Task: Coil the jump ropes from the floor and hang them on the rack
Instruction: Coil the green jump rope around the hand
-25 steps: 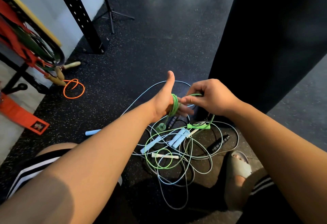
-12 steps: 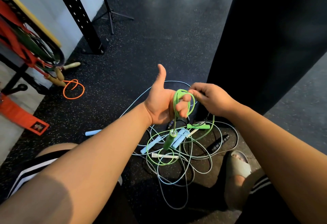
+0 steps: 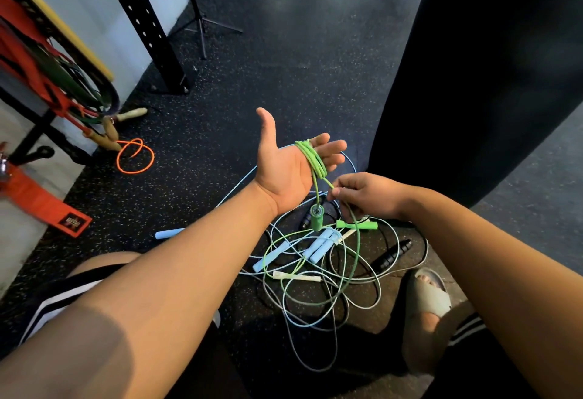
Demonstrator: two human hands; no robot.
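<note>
We are holding our left hand (image 3: pixel 284 174) open, palm up and fingers straight, with the green jump rope (image 3: pixel 310 159) wound in several loops around the fingers and one green handle (image 3: pixel 316 218) dangling below the palm. Our right hand (image 3: pixel 369 196) is pinching the same rope's strand just beside the coil. The rest is trailing into the tangle of ropes (image 3: pixel 315 275) on the speckled floor (image 3: pixel 220 121). The rack (image 3: pixel 47 61) is standing well apart at left.
</note>
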